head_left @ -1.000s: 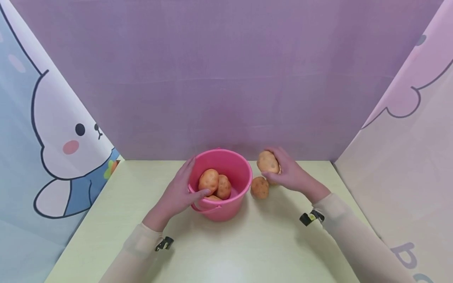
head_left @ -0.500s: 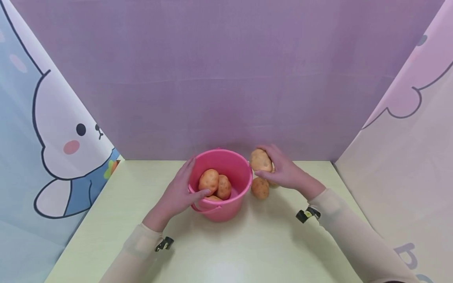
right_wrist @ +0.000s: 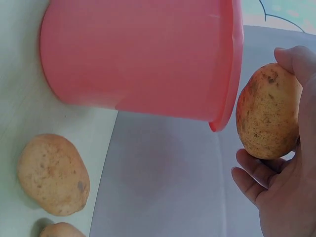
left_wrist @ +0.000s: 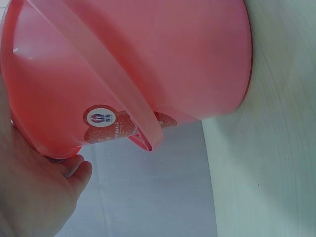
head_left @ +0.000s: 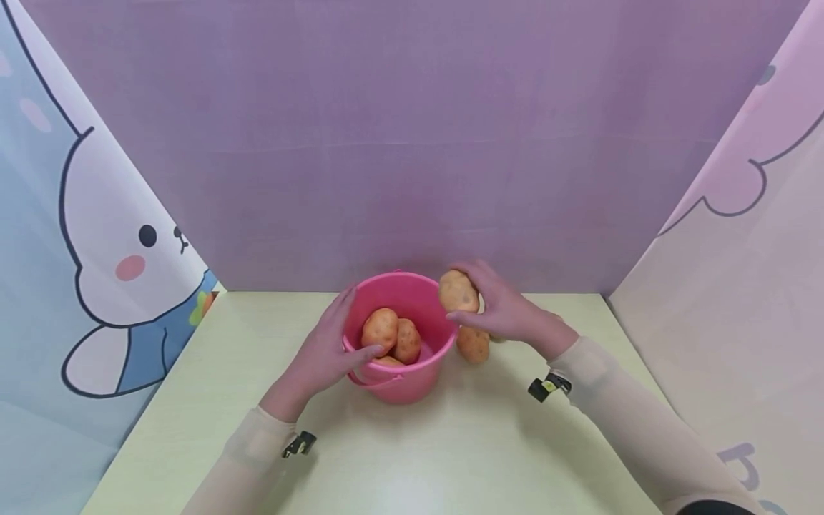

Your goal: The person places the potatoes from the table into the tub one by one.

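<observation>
A pink bucket (head_left: 402, 390) stands upright on the table with several potatoes inside, among them a potato (head_left: 380, 329) and a smaller one (head_left: 407, 341). My left hand (head_left: 325, 355) holds the bucket's rim at its left side, thumb over the edge and fingers along the outside. In the left wrist view, the bucket's handle (left_wrist: 113, 84) hangs down its side. My right hand (head_left: 508, 309) grips a potato (head_left: 458, 292) at the right edge of the rim. The right wrist view has this potato (right_wrist: 269, 111) just beyond the rim, between thumb and fingers.
On the table right of the bucket lies a potato (head_left: 473, 345). Another beside it is mostly hidden by the right hand; the right wrist view has both, one whole potato (right_wrist: 53, 175) and one cut off (right_wrist: 61, 231). A purple backdrop (head_left: 412, 157) rises behind.
My right hand has moved left with the potato, from above the loose potatoes to the bucket's right rim. The left hand and bucket have stayed put.
</observation>
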The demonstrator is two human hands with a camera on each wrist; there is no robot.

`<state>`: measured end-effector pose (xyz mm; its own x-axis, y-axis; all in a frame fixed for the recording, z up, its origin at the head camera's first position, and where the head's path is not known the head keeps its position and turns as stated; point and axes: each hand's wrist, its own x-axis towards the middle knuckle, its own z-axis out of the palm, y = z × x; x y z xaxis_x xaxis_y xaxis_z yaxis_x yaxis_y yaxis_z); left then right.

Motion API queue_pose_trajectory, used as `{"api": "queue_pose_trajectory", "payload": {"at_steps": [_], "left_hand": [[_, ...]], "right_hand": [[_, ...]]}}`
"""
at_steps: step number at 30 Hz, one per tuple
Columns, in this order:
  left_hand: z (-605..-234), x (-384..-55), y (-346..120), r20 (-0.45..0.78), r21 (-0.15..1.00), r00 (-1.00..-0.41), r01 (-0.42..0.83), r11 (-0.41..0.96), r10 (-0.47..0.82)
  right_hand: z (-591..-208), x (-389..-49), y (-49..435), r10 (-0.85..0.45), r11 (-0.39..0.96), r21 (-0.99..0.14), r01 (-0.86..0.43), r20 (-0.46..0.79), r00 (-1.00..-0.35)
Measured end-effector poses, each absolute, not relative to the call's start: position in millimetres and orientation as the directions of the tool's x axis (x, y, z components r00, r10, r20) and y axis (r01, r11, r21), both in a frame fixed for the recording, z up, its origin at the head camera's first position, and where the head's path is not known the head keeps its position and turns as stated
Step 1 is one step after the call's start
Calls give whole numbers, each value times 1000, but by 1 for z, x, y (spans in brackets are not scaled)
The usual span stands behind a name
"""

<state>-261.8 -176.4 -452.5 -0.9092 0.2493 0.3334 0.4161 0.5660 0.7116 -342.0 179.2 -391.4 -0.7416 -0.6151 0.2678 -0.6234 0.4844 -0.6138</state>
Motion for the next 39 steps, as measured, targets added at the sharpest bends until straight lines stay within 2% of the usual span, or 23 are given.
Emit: {"api": "queue_pose_trajectory", "payload": {"at_steps": [22,39], "left_hand": [[-454,-263,-176,323,715,-914,405,570,245],[-454,-262,-175,311,717,-920,391,577,237]], "right_hand": [[-388,-342,155,-674,444,-605,-661,260,-691],[-392,-345,146,-691,433,-624,-651,234,-684]]}}
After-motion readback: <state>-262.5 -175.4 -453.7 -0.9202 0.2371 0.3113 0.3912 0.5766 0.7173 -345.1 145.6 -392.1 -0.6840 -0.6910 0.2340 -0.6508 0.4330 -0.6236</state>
